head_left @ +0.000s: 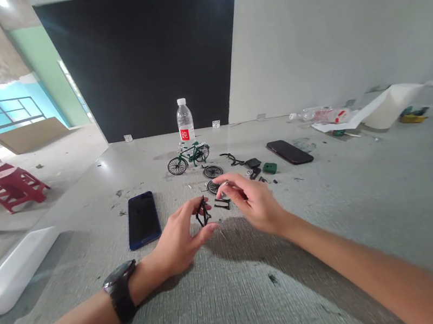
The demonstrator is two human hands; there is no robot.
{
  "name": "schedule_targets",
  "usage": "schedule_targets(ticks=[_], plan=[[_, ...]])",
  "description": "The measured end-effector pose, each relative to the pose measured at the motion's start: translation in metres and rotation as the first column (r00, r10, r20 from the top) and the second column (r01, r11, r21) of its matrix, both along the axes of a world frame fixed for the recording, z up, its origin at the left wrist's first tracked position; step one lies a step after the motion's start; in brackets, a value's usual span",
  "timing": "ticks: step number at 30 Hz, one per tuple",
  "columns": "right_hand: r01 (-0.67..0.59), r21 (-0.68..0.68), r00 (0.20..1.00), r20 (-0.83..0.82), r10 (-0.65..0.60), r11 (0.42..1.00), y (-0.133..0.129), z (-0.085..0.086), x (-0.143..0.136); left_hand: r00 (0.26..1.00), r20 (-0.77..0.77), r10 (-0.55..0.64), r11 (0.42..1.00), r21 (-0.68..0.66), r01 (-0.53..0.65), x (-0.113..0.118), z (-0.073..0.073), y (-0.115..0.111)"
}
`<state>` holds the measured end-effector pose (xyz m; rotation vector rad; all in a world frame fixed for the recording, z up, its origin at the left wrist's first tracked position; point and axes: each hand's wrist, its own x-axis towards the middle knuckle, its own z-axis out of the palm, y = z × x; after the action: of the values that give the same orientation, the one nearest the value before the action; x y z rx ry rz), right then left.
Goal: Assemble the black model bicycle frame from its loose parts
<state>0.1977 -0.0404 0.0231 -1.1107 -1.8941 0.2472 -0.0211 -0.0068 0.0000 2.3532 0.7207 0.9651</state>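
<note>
My left hand (181,238) pinches a small black bicycle frame part (203,213) between thumb and fingers, just above the grey table (237,290). My right hand (253,202) hovers beside it with its fingertips closed on a thin metal piece (223,184). Beyond my hands lie two loose black wheels (212,171) and small black parts (222,203). A finished green model bicycle (188,157) stands farther back, in front of a water bottle (184,120).
A blue phone (142,218) lies left of my hands and a black phone (289,151) at the back right. A small green block (269,168) and handlebar piece (232,158) lie nearby. White foam (380,106) sits far right, red stools (9,186) far left.
</note>
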Motion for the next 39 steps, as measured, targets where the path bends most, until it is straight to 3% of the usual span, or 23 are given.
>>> schedule_targets(ticks=[5, 11, 21, 34, 39], plan=[[-0.002, -0.058, 1.000, 0.013, 0.003, 0.998, -0.001, -0.006, -0.007, 0.979, 0.180, -0.098, 0.950, -0.275, 0.146, 0.002, 0.001, -0.003], [0.018, -0.045, 0.995, 0.104, -0.013, 0.999, -0.001, -0.014, -0.009, 0.970, 0.229, -0.081, 0.914, -0.371, 0.164, 0.003, 0.000, -0.003], [0.016, -0.010, 0.980, 0.197, -0.013, 1.000, -0.001, -0.022, -0.015, 0.947, 0.310, -0.079, 0.872, -0.439, 0.217, 0.005, -0.002, -0.004], [0.025, 0.027, 0.970, 0.242, -0.031, 0.999, 0.000, -0.024, -0.015, 0.952, 0.295, -0.083, 0.885, -0.417, 0.206, 0.004, -0.003, -0.005], [0.026, 0.058, 0.968, 0.248, -0.040, 0.998, 0.000, -0.025, -0.015, 0.933, 0.358, -0.038, 0.848, -0.483, 0.220, 0.006, -0.002, -0.004]])
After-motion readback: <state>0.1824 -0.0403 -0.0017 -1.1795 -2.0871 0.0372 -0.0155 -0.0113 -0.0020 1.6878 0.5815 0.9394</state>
